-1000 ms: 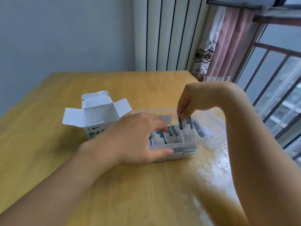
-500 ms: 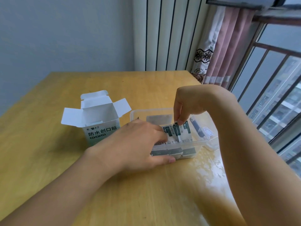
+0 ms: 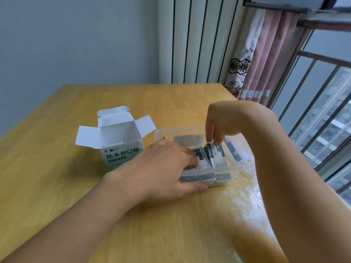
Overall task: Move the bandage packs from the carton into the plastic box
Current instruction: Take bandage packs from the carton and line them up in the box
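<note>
Yellow wood makes up the worktop (image 3: 57, 186), which sits in a corner by a grey wall, a white radiator (image 3: 191, 40) and a pink curtain (image 3: 266, 59) next to a window with bars.

A white carton (image 3: 121, 147) with green print stands on the worktop with its top flaps wide open. Just beside it, on its right, sits a clear plastic box (image 3: 233, 172). Its clear lid (image 3: 245, 158) hangs off the far right side.

Many bandage packs (image 3: 207, 177) already lie in the plastic box, white with dark green ends. Some lie flat along the near wall and some stand up behind them.

The left hand (image 3: 163, 169) grips the left end of the plastic box, with the thumb on the near wall and the fingers curled over the rim onto the packs. The right hand (image 3: 220, 126) reaches down from above and pinches the top of one standing pack (image 3: 211, 152) with its fingertips.
</note>
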{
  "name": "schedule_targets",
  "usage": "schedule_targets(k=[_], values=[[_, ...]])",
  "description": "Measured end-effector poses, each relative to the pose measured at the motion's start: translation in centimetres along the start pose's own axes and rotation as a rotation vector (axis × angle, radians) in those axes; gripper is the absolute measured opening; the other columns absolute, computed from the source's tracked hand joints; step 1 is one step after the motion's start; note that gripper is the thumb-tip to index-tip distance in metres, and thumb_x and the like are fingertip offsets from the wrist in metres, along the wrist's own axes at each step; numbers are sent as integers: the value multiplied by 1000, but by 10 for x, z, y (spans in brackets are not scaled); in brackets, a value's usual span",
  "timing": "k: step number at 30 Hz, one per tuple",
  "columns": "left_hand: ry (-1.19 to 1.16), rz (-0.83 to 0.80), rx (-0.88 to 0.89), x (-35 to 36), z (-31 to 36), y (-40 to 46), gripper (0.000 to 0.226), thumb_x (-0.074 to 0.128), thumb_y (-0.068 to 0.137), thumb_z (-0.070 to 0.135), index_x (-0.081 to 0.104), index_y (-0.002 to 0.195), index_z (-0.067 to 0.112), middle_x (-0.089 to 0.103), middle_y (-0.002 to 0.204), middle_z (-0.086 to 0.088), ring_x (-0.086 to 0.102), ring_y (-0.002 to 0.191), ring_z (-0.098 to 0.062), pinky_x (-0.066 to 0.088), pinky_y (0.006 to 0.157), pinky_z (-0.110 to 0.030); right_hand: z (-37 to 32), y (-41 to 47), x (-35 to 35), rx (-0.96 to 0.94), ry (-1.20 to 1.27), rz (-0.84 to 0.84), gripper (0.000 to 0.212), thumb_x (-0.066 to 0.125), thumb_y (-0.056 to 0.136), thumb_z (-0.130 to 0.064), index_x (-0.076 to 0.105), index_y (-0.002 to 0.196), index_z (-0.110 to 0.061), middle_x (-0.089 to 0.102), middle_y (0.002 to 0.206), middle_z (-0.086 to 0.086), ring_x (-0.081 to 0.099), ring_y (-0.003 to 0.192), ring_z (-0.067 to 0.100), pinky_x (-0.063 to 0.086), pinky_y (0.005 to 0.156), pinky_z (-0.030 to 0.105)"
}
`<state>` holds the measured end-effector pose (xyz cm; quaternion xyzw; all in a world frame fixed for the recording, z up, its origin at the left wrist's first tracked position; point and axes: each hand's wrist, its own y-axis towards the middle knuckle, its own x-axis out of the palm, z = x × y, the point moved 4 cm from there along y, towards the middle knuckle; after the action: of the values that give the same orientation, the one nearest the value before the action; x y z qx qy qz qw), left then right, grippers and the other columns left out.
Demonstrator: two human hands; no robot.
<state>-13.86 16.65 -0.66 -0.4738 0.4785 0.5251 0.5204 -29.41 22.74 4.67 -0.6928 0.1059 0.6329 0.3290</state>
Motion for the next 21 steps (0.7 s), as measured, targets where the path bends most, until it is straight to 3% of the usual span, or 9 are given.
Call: schedule_targets(k=[7,14,21], values=[[-25,16,12,-4,4,-2,68,43,87,78,50,141,38,53,139,24,46,128,-6,34,112,-31,3,-4,-6,-1,27,39,24,83,78,-14,80,99,-26,64,77,-18,66,99,17,52,96,38],[-258,105,-17,-22,-9,-4,67,48,81,81,56,133,40,53,136,29,44,129,4,42,109,-32,2,-2,-2,14,25,-22,32,84,77,-14,77,106,-24,77,96,-4,71,87,15,58,90,38],[-154,3,7,-10,3,-4,64,51,85,75,55,136,36,55,135,24,48,127,-4,41,107,-32,-7,13,11,143,-164,-62,46,95,62,-25,76,103,-21,74,94,1,72,85,29,59,85,42]])
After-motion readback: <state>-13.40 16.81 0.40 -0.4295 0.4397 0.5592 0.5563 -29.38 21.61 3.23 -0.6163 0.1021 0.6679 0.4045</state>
